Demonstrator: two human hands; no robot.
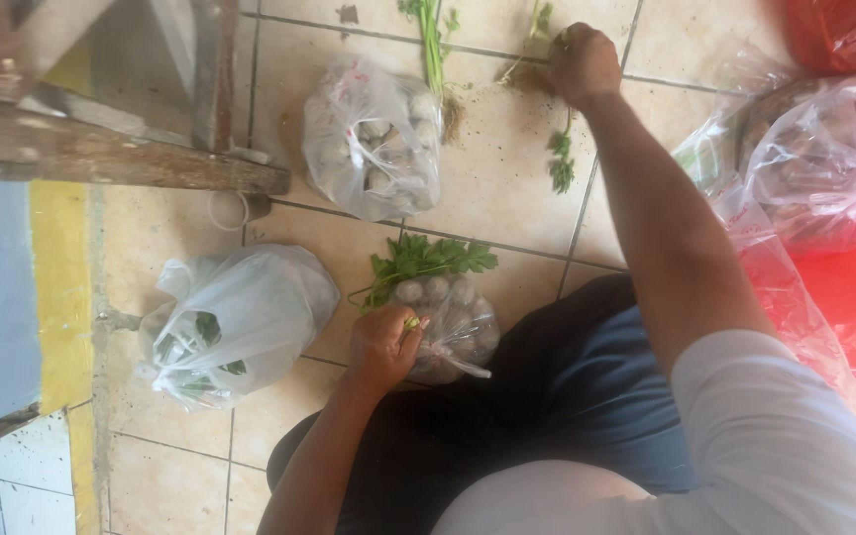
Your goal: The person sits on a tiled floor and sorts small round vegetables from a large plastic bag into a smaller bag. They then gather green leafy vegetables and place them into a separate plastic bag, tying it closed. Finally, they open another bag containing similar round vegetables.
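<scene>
a sprig of green leafy herb (pixel 428 260) is pinched in the closed fingers of the left hand (pixel 380 347), over a clear bag of round tubers (pixel 448 322) mid-floor. the right hand (pixel 583 63), fist closed, is gathering more stems at the far floor edge; these likely need joining next.

left hand (pixel 380 349) gripping herb sprig (pixel 426 260), right hand (pixel 583 63) on stems (pixel 539 30)

The left hand (pixel 380 347) was held close to the body with fingers curled shut, while the right arm was extended forward, its right hand (pixel 583 61) closed in a fist.
</scene>
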